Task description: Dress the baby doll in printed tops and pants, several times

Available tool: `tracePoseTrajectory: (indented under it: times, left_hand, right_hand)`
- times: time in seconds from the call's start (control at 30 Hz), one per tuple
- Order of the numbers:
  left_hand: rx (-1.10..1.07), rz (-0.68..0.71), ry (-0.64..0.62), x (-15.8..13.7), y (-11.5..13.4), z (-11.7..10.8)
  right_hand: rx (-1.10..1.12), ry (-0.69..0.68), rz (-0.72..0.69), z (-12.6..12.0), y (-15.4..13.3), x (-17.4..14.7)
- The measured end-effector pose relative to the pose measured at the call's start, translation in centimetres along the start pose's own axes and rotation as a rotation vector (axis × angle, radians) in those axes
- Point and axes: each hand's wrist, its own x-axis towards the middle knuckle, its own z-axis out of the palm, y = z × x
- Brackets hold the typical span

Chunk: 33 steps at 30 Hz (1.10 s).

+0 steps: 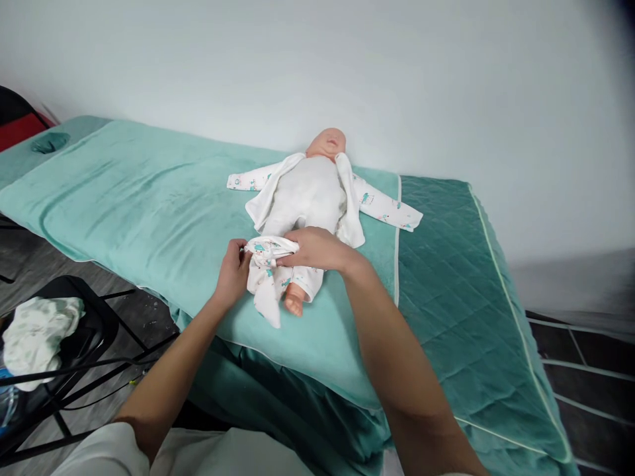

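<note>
A baby doll (307, 188) lies on its back, head toward the wall, in an open white printed jacket (389, 203) with both sleeves spread. White printed baby pants (268, 284) are bunched around its lower legs. My left hand (234, 271) grips the pants' gathered edge on the left side. On the other side of that edge, my right hand (315, 250) pinches the fabric over the doll's legs. One bare doll foot (294, 299) sticks out of a pant leg; the other foot is hidden, and the second pant leg hangs limp.
The doll rests on a massage table with a light green cover (163, 192); a darker quilted cover (446, 264) shows at right. A black folding chair (94, 330) at lower left holds a crumpled printed cloth (42, 337). The white wall (297, 66) stands directly behind the table.
</note>
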Motion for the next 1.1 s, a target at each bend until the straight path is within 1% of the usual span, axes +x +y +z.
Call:
tracePoseTrajectory:
  times: [0.13,0.33,0.43,0.67,0.73,0.83,0.87,0.97,1.0,1.03,1.1]
  left_hand:
    - [0.001,0.050,-0.037,2.1,0.1,0.0]
    - [-0.057,0.151,-0.103,4.1,-0.3,0.4]
    - [-0.069,0.198,-0.096,4.9,-0.4,0.5]
    - [-0.065,0.322,-0.103,6.4,0.2,0.8]
    - [-0.049,0.321,-0.099,6.5,0.2,0.9]
    - [-0.009,0.260,-0.093,5.9,0.1,1.0]
    - [0.006,0.231,-0.068,5.5,0.0,0.9]
    - [0.062,0.112,0.060,3.4,0.0,0.2]
    - [0.097,0.074,0.076,2.5,0.1,-0.1]
    - [0.140,0.048,0.059,1.5,0.3,-0.5]
    - [0.231,0.062,-0.045,-0.3,0.6,-1.0]
  right_hand:
    - [0.052,-0.012,-0.017,-0.2,0.0,-0.1]
    - [0.034,-0.028,-0.018,-0.1,0.2,-0.1]
    - [0.023,-0.033,-0.016,0.0,0.1,0.0]
    - [-0.040,0.014,0.018,0.2,-0.2,0.1]
    - [-0.067,0.028,0.028,0.4,-0.2,0.2]
    - [-0.089,0.054,0.040,0.7,-0.3,0.4]
    - [-0.086,0.067,0.044,0.8,-0.3,0.4]
    - [-0.054,0.106,0.047,1.1,-0.2,0.6]
    - [-0.047,0.121,0.049,1.2,-0.2,0.6]
    - [-0.044,0.137,0.052,1.2,-0.2,0.7]
    - [-0.050,0.172,0.062,1.3,-0.1,0.8]
